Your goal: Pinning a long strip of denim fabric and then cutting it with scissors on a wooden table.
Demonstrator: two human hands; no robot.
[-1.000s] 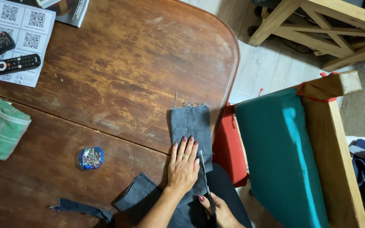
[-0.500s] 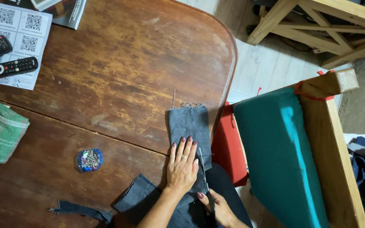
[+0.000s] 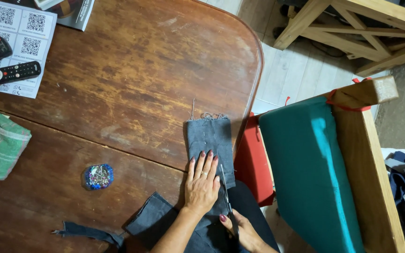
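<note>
While denim (image 3: 210,140) is kept flat at table (image 3: 118,84) edge by left hand (image 3: 201,183), fingers spread, scissors (image 3: 226,197) are gripped by right hand (image 3: 240,229); blades are seen slightly further along strip than 1 s ago.

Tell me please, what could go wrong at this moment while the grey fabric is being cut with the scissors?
1. The left hand lies flat on the grey fabric, its fingers right beside the scissors blade; a slip could nick them.
2. The fabric sits near the table edge, so it may slide and the cut may go crooked.
3. The right hand is partly out of view, so its grip cannot be judged.
</note>
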